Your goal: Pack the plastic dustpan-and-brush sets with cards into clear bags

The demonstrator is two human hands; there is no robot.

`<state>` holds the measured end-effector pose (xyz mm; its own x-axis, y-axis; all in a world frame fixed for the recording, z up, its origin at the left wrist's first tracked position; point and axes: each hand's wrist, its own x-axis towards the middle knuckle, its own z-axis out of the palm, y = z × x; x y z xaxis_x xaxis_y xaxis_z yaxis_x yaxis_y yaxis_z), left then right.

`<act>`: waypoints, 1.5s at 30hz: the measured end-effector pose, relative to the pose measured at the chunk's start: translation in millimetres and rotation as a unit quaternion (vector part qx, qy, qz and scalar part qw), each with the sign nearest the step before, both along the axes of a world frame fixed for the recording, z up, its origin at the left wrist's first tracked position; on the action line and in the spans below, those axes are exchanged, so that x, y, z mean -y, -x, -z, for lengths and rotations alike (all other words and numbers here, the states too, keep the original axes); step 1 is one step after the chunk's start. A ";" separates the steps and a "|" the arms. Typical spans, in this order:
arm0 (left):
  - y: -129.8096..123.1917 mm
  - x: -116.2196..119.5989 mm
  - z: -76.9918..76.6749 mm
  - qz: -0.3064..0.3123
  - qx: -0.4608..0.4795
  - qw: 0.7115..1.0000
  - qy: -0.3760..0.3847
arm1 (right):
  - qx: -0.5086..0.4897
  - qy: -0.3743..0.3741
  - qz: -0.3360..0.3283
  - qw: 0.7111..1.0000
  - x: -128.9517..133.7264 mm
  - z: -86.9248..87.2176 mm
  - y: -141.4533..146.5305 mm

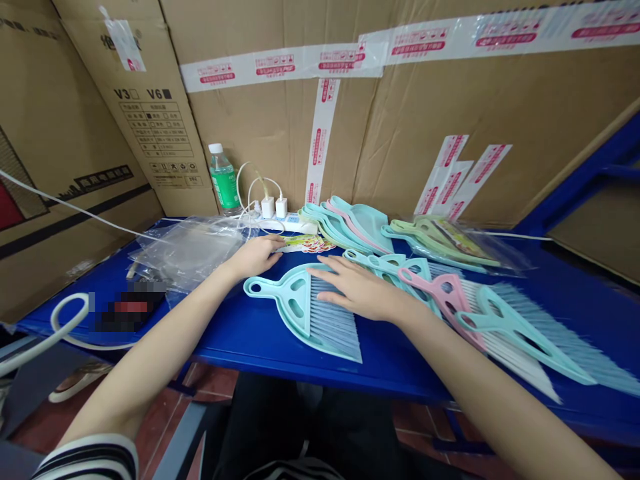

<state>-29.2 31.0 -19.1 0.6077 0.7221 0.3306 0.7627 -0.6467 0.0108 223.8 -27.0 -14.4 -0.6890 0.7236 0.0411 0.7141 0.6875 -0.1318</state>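
A pale-turquoise dustpan [297,331] with a brush [333,323] nested in it lay flat near the front edge of a blue table [225,343], on the person's side of both hands. Its long axis ran mostly left to right, the looped handle to the left, the bristles angling right and toward the person. The right hand [357,287] was nearer, palm down, fingers spread over the upper bristles; whether it touched them was unclear. Farther off, beyond the handle, the left hand [257,257] reached with bent fingers beside printed cards [310,244]; any pinch could not be told.
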 end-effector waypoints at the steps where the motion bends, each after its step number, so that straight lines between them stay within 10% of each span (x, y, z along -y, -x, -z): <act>1: -0.5 1.4 -1.7 0.004 0.007 1.000 -0.004 | -0.010 -0.010 -0.001 1.000 -0.4 -0.1 -0.8; 13: -7.3 12.5 -9.8 0.068 0.121 0.990 -0.026 | -0.220 -0.148 0.025 0.964 -6.4 -7.5 -5.3; 26: -33.9 39.0 -14.3 0.181 0.251 0.951 0.024 | -0.303 0.080 0.029 0.949 -4.6 -1.7 1.0; 35: -38.8 44.0 -11.9 0.208 0.278 0.934 0.081 | -0.396 0.260 0.020 0.880 -13.6 13.4 4.7; 45: -39.7 43.1 -7.1 0.221 0.225 0.941 0.126 | -0.381 0.205 0.032 0.901 -16.9 8.0 -2.3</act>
<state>10.5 -12.0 -12.1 0.7065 0.5219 0.4779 0.3017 -0.8331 0.4637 226.1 -10.1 -22.5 -0.5300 0.8230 0.2043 0.3451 0.4294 -0.8346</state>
